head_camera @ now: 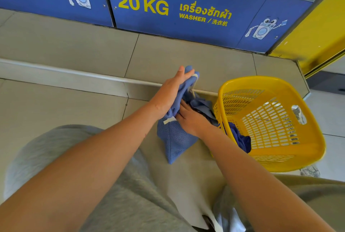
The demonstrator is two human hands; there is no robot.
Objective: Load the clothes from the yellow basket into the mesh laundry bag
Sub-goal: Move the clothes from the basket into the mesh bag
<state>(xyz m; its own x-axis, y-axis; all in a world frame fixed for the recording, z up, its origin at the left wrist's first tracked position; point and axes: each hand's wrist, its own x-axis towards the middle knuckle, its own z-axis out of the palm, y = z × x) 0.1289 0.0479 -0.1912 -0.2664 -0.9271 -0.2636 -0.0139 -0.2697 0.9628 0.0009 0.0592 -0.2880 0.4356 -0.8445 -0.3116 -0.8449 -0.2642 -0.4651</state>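
A blue mesh laundry bag (174, 138) stands on the tiled floor in front of my knees. My left hand (170, 92) grips its upper rim and holds the mouth up. My right hand (190, 118) presses into the bag's mouth, its fingers on light blue and dark clothes (200, 106) bunched there. The yellow basket (280, 138) lies tipped on its side to the right, its open mouth facing the bag. A dark blue garment (241, 139) lies at the basket's lower rim, partly behind my right forearm.
Blue washer panels (186, 8) marked "20 KG WASHER" run along the back on a raised tile step (74, 45) with a metal edge. A yellow panel (317, 36) stands at right. My grey-clad knees (121, 185) fill the foreground.
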